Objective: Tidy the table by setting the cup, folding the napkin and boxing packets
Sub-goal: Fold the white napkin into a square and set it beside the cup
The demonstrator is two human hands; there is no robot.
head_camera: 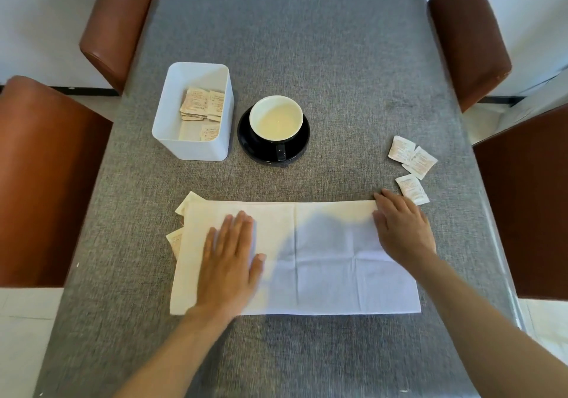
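With my left hand [229,259] and right hand [402,228] spread flat, gripping nothing, on the napkin [322,259] near the table's [307,44] front edge, I risk folding in the packets [179,228] peeking from under its left end.

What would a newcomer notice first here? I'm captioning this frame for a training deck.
Both hands, left hand and right hand, press flat on the white napkin at the near centre. Behind it, the cup sits on a black saucer beside the white box.
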